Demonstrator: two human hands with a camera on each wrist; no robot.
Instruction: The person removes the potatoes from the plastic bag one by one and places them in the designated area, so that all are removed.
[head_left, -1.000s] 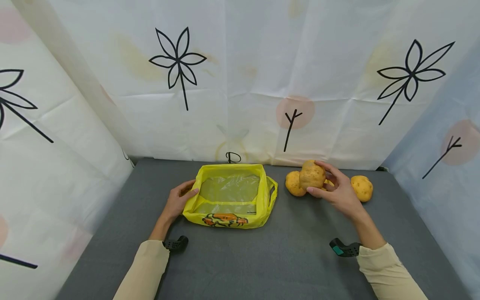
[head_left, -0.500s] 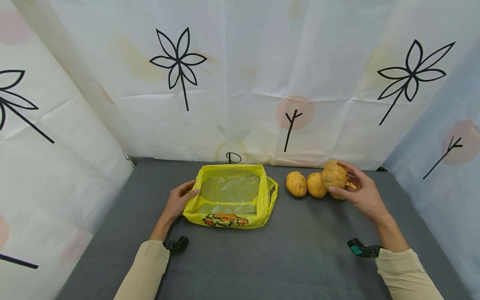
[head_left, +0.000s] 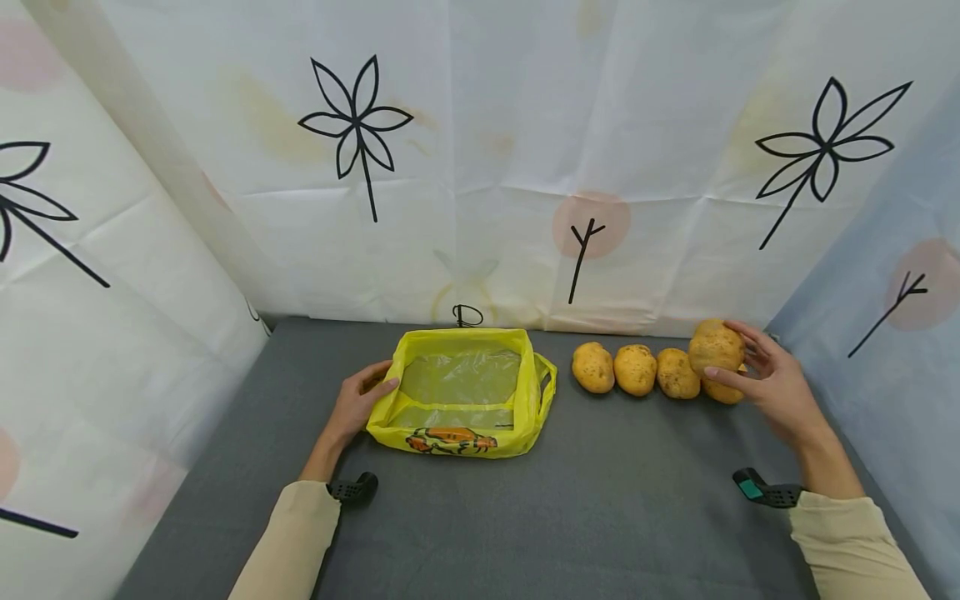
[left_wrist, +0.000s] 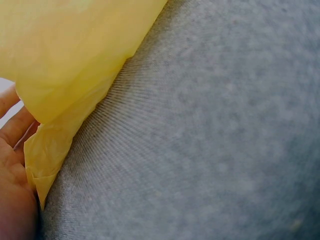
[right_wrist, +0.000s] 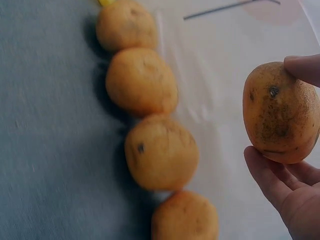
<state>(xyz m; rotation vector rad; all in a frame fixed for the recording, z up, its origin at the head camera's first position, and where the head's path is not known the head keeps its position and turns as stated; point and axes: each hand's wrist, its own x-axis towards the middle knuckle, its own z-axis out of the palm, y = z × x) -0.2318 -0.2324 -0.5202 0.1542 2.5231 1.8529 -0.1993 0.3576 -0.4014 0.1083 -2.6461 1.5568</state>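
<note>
A yellow plastic bag with an orange print on its front stands with its mouth spread wide, and I see nothing inside. My left hand pinches its left rim, thumb on the inner side; the left wrist view shows yellow plastic against the fingers. My right hand grips a potato between thumb and fingers, raised above the right end of a row. That held potato has dark marks on its skin. Several potatoes lie side by side in the row, from the leftmost potato to the partly covered rightmost potato.
The grey cloth-covered table extends in front of the bag and potatoes. A patterned white curtain rises behind the table, with more curtain at both sides. One bag handle sticks out toward the potatoes.
My right hand has carried the held potato rightward along the row, uncovering the middle potatoes and now partly covering the rightmost one. The left hand and bag have stayed put.
</note>
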